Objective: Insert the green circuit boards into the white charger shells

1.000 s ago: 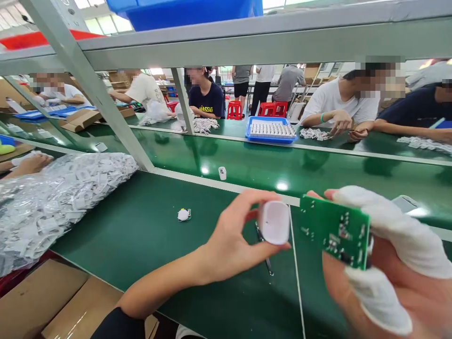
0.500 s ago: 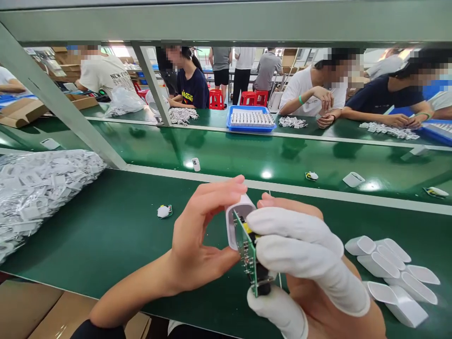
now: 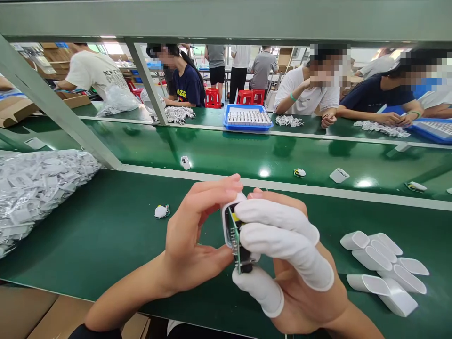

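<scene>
Over green bench, left hand [image 3: 190, 245] fingers pinching white shell [image 3: 226, 221], right hand [image 3: 293, 268] fingers gripping circuit board [image 3: 235, 240]

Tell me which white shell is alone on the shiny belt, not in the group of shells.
The single white shell beyond the pale strip, far right of the hands. The other empty shells lie clustered together on the near table.

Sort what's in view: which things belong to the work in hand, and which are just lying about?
In hand:
- white shell, held by the left hand
- green circuit board, pinched by the right hand in white finger cots, going into the shell

Lying about:
- empty white shells, right
- bagged white parts, left
- small part on the bench
- blue tray, far side
</scene>
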{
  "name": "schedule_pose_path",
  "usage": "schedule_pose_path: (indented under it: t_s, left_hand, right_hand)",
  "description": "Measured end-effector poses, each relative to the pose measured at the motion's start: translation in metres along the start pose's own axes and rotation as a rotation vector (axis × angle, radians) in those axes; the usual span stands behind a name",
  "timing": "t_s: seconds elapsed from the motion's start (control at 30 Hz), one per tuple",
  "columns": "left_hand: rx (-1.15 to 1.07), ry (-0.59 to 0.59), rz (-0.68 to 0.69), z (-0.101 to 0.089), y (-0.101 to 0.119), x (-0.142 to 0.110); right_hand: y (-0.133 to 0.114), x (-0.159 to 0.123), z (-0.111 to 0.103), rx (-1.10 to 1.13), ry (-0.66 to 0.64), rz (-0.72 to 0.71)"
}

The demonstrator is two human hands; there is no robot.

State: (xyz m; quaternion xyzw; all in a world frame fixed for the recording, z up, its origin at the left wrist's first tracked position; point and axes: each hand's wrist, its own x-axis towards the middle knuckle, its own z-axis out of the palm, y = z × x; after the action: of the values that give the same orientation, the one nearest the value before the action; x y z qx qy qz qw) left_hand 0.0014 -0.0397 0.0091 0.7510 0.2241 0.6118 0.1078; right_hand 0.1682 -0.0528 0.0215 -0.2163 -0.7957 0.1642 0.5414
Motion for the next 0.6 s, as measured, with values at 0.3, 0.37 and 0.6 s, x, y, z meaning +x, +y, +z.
schedule_pose_path:
  t_s: [0.3, 0.37, 0.6]
  left_hand:
    - [-0.038, 0.003, -0.057, 0.002, -0.011, -0.001]
    - [0.025, 0.016, -0.063, 0.003, -0.017, -0.002]
    - [0.337, 0.025, 0.239, 0.005, -0.031, 0.001]
  right_hand:
    - [0.006, 0.000, 0.011, 0.011, 0.042, 0.021]
    - [0.011, -0.001, 0.013, 0.154, 0.051, 0.170]
    - [0.028, 0.010, 0.015, 0.726, -0.038, 0.589]
